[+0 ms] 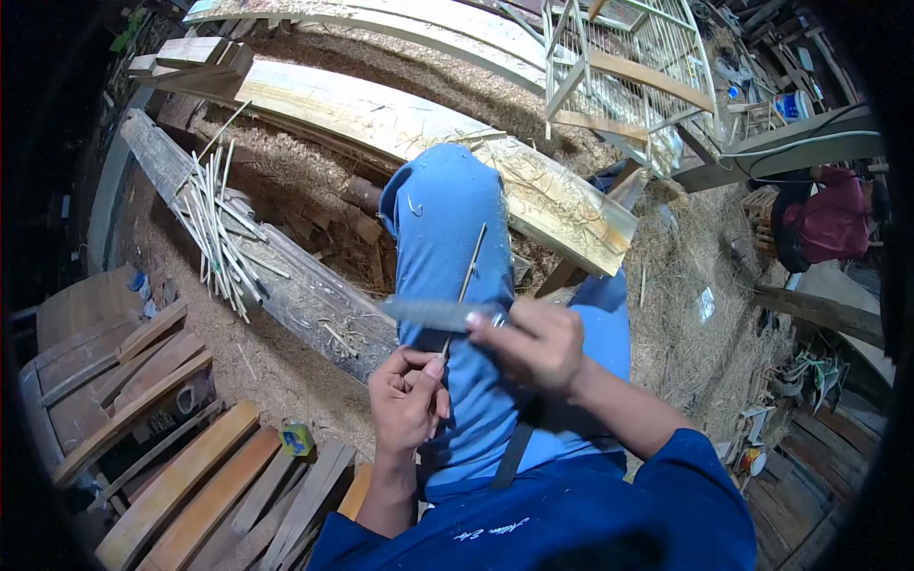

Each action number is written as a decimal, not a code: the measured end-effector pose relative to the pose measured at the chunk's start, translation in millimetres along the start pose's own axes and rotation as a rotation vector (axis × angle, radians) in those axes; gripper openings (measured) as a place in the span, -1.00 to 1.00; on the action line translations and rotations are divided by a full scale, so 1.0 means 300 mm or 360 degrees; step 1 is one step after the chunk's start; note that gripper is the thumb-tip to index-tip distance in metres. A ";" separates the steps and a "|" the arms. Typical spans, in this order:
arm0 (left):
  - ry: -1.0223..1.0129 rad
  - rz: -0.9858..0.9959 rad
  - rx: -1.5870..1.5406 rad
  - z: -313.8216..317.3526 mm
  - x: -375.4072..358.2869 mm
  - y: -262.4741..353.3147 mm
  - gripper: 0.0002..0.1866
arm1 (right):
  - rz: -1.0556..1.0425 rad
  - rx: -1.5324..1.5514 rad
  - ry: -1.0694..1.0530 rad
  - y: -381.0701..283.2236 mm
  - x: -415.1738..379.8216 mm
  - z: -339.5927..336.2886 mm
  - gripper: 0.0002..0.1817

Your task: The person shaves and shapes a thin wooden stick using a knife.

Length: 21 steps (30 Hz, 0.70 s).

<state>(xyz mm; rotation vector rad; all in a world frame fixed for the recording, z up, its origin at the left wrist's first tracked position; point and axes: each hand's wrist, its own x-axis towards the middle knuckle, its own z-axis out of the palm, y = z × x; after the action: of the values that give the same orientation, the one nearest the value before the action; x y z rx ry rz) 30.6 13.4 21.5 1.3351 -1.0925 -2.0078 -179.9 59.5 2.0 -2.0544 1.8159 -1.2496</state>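
floor: shavings and wood scraps all over the floor [224, 366], looser fibre heaped on the right. Room goes dark at the edges.
planks: two long pale planks [352, 109] [400, 21] run across ahead of me, curls of shaving on the nearer one, short blocks [195, 52] at its left end.
beam: weathered grey beam [300, 295], slanting from upper left down to my left hand's side.
leg: my blue trouser leg [446, 205], knee up against the nearer plank, specks of shaving on it.
boards: loose cut boards [195, 476] lower left, small yellow-and-blue item [297, 439] on top, can't tell what.
cage: slatted wooden cage [643, 71], upper right, past the planks.
person: someone in maroon [838, 217], far right, partly in view.
bundle: thin pale sticks [217, 228], fanned loosely on the beam.
right hand: fingers closed round the knife handle, right hand [543, 347] over my thigh, slightly blurred.
left hand: thumb and fingertips pinched on the stick, other fingers curled, left hand [407, 400].
knife: blade [424, 312] points left, crossing the stick; blurred, can't tell if touching.
stick: thin stick [472, 262], slanting up over my leg from the left-hand pinch.
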 end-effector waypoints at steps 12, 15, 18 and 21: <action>-0.0008 -0.0012 -0.0028 0.006 0.002 0.007 -0.83 | 0.0044 0.0055 -0.0053 -0.051 -0.035 -0.006 -0.63; 0.0031 0.0002 0.0026 0.020 -0.002 0.017 -0.83 | -0.0008 0.0094 -0.0085 -0.072 -0.058 0.002 -0.63; -0.0046 -0.0041 0.0051 -0.003 0.004 0.005 -0.81 | 0.0209 -0.0043 0.0077 0.041 -0.032 -0.007 -0.67; -0.0046 -0.0024 0.0043 -0.002 0.003 0.003 -0.81 | 0.0233 -0.0006 0.0075 0.030 0.005 -0.024 -0.67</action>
<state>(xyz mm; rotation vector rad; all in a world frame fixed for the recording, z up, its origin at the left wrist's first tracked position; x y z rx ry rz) 30.7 12.1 21.9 1.3356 -1.1295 -2.0362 -191.5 58.5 2.1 -1.8695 1.9505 -1.2660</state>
